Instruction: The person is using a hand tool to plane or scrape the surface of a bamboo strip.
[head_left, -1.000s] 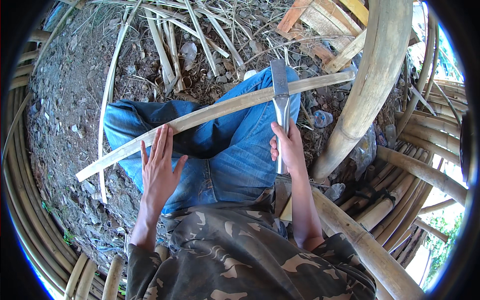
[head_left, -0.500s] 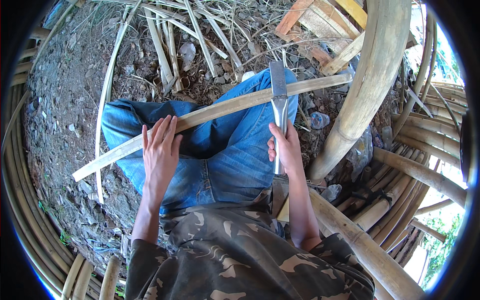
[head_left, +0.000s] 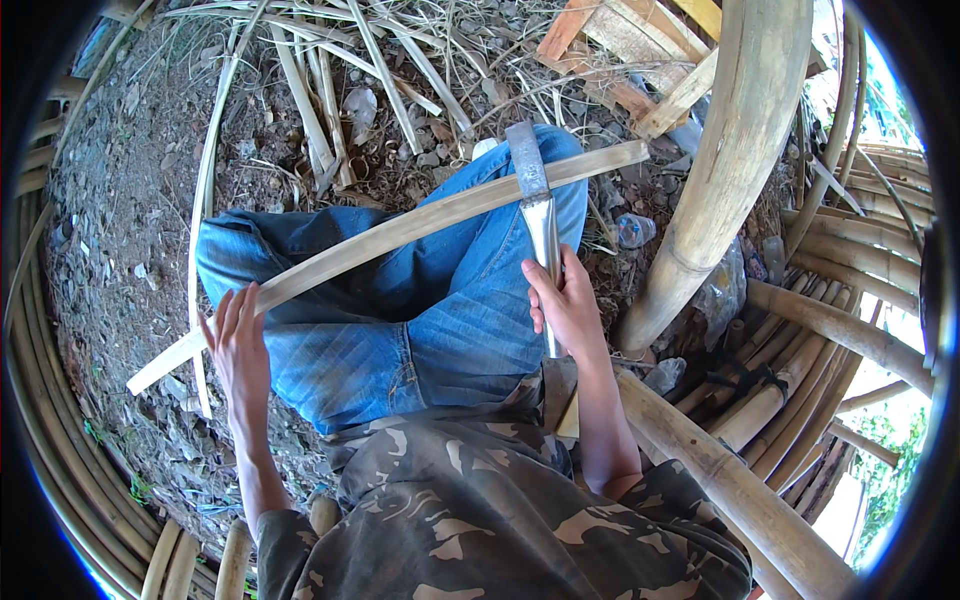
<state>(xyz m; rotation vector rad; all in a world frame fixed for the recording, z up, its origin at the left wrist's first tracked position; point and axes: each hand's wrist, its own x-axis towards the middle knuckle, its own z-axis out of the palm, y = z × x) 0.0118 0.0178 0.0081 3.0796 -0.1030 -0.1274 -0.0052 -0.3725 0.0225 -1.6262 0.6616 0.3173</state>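
Two bare hands are being worked above crossed legs in blue jeans. One split-bamboo strip is being supported slantwise across both legs, its left end being held out over the stony ground. Near that end the strip is being touched by the fingers of the left hand; whether it is being gripped cannot be told, the thumb being hidden. A metal-handled knife is being gripped in the closed right hand, its broad blade being held across the strip.

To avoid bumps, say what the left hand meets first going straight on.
The left hand would probably meet the jeans' left knee, just past the strip under its fingers; depth is unclear.
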